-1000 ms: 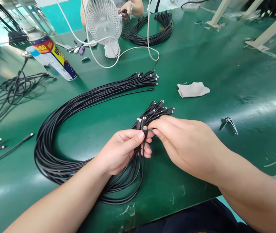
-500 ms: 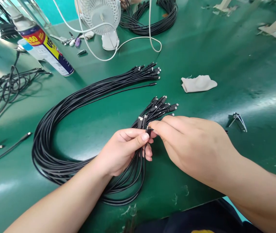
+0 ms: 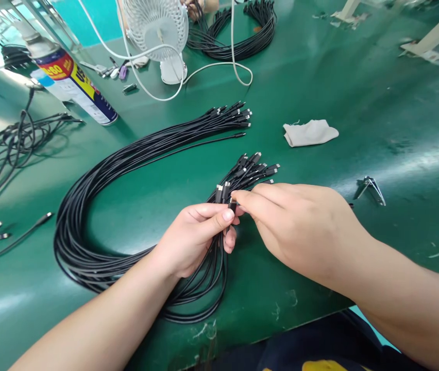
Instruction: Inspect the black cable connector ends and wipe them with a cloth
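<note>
My left hand (image 3: 200, 232) pinches a black USB cable by its connector (image 3: 232, 207) between thumb and fingers, metal tip pointing up. Right beside that tip is my right hand (image 3: 297, 226), thumb and forefinger closed together; whatever they hold, if anything, is hidden. Two more upright connectors (image 3: 222, 192) stand just behind the left fingers. The bundle of black cables (image 3: 76, 206) curves in a wide U on the green table, one set of ends (image 3: 235, 113) lying farther back and the other (image 3: 258, 167) fanned out beyond my hands.
A spray can (image 3: 76, 85) and a small white fan (image 3: 155, 26) with a looping cord stand at the back. Loose cables (image 3: 22, 134) lie left. A whitish cloth piece (image 3: 311, 133) and nail clippers (image 3: 372, 189) lie right. Another cable coil (image 3: 242, 44) sits behind, near a person's hand (image 3: 207, 5).
The whole view has shifted slightly. The right fingertips have come a little closer over the connector's tip; the left hand keeps its hold on the cable.
</note>
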A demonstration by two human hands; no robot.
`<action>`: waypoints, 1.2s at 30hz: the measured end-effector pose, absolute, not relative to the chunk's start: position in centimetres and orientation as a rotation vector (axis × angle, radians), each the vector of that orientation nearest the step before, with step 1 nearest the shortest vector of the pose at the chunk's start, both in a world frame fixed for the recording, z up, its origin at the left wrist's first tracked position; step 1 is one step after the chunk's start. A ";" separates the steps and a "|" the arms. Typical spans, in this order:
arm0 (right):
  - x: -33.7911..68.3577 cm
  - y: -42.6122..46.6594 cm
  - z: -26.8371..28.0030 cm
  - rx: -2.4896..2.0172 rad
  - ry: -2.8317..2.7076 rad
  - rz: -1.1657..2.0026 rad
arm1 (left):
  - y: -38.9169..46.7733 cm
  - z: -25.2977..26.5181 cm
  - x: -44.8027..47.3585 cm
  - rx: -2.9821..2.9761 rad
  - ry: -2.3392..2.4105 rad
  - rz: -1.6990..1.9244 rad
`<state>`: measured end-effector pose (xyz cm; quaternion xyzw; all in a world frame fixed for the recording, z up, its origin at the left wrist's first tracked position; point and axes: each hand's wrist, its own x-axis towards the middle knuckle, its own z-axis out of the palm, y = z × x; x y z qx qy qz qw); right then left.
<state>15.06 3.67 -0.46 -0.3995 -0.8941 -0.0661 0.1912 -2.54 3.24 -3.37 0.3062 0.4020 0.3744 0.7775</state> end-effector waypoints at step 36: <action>15.4 3.8 -0.5 -1.153 -2.521 -0.140 | 3.3 -3.4 -2.5 0.712 0.882 0.802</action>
